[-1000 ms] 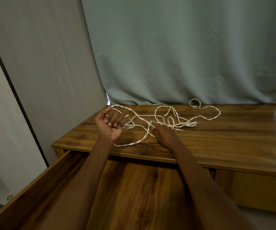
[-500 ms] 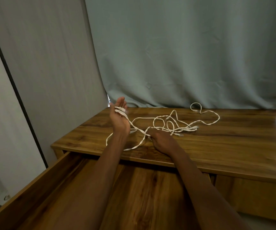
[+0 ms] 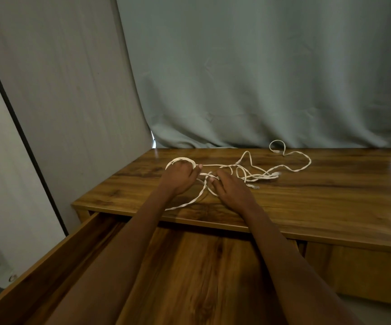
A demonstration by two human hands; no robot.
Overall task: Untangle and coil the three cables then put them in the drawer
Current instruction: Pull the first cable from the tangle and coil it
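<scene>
The left hand (image 3: 180, 177) lies knuckles up on the wooden surface (image 3: 318, 198), its fingers curled round several turns of white cable wound about them. Just to its right, the right hand (image 3: 233, 190) rests palm down with fingers relaxed and nearly straight, pressing on a strand. The rest of the white cables (image 3: 255, 172) sprawl in a loose tangle beyond and to the right of the right hand, one loop reaching close to the grey curtain (image 3: 260, 78). One strand trails back beneath the left wrist. Under both forearms the drawer (image 3: 56, 254) stands pulled out. No writing or brand can be read anywhere.
</scene>
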